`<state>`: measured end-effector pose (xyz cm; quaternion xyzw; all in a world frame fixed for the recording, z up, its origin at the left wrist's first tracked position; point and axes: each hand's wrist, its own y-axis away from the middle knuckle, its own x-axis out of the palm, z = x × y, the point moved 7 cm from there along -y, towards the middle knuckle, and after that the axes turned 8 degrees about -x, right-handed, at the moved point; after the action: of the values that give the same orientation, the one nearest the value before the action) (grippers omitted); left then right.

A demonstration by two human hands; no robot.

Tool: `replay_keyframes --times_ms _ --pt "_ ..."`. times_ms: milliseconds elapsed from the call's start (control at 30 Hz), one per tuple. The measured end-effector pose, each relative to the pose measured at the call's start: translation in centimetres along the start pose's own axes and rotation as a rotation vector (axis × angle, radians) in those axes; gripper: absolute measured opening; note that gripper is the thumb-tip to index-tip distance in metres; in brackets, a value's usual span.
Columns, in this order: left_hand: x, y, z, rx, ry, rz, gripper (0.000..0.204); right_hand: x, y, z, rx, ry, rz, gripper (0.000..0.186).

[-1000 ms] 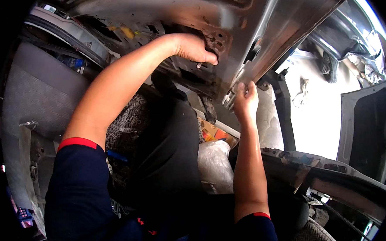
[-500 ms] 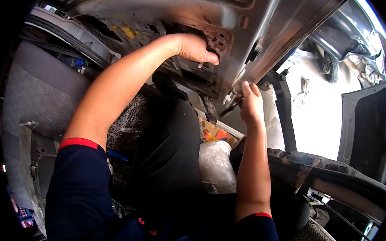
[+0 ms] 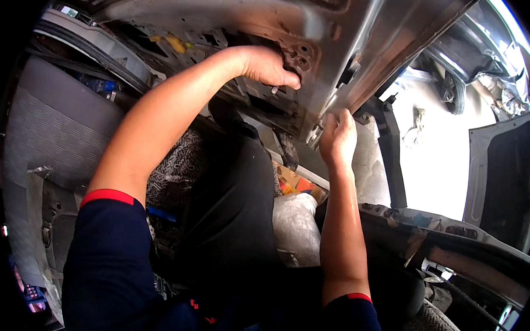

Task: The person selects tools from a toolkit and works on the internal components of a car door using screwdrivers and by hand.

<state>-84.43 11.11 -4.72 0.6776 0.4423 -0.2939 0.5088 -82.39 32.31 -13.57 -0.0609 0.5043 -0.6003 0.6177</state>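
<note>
A bare grey metal car door [image 3: 249,15], its inner side full of holes, spans the upper middle. My left hand [image 3: 267,68] reaches into an opening in this panel. Its thumb rests outside on the metal, while the other fingers are hidden inside. A small pale rod end [image 3: 274,90] pokes out just below the thumb. At the lower corner of the door's edge my right hand [image 3: 339,139] is closed beside a metal latch part [image 3: 313,134]. What its fingers grip is hidden behind the hand.
A grey patterned seat [image 3: 57,118] stands at the left. Between my legs and the sill lie a clear plastic-wrapped bundle [image 3: 298,227] and colourful cardboard [image 3: 297,184]. A black bar [image 3: 390,151] stands beyond the door edge. Car parts [image 3: 492,69] lie on the bright floor outside.
My right hand has shifted slightly left and turned at the door edge. The dark thin piece that showed below it is now out of sight. The left hand stays put.
</note>
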Motion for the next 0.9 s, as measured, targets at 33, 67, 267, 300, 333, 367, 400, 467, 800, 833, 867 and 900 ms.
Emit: replay_keyframes --times_ms 33,67,267,300,333,367,400,467,800,833,867,900 --pt "0.1 0.0 0.2 -0.003 0.001 0.001 0.047 -0.3 -0.2 0.5 0.000 -0.002 0.002 0.022" --pt "0.1 0.1 0.2 0.038 0.015 -0.005 0.048 0.4 0.5 -1.3 0.357 -0.300 0.082 0.021" --pt "0.2 -0.3 0.4 -0.041 -0.025 0.020 0.046 0.4 0.9 -0.5 0.228 -0.096 0.035 0.021" --pt "0.1 -0.1 0.4 -0.049 -0.020 0.019 0.046 0.2 0.5 -0.1 0.174 -0.075 0.034 0.021" --pt "0.3 -0.4 0.8 -0.051 -0.019 0.019 0.046 0.5 0.7 -0.8 0.316 -0.221 0.052 0.021" --pt "0.6 -0.9 1.4 -0.044 -0.039 0.012 0.045 0.9 1.1 -1.4 0.458 -0.367 0.070 0.020" --pt "0.6 -1.1 1.5 -0.034 -0.060 0.005 0.045 2.3 1.8 -2.6 0.685 -0.696 0.104 0.022" --pt "0.8 -1.4 1.8 -0.032 -0.055 0.020 0.045 3.0 3.4 -3.5 0.929 -0.940 0.173 0.023" --pt "0.7 -1.0 1.3 -0.019 -0.023 0.016 0.045 3.4 3.5 -3.6 0.902 -0.983 0.147 0.023" --pt "0.7 -0.9 1.2 -0.019 -0.024 0.015 0.045 3.5 3.5 -3.5 0.904 -0.953 0.163 0.022" --pt "0.5 -0.8 0.9 0.008 -0.006 0.006 0.045 2.3 2.8 -3.3 0.691 -0.654 0.113 0.021" --pt "0.5 -0.7 0.6 0.035 0.012 0.000 0.046 0.8 1.7 -1.6 0.477 -0.358 0.065 0.020"
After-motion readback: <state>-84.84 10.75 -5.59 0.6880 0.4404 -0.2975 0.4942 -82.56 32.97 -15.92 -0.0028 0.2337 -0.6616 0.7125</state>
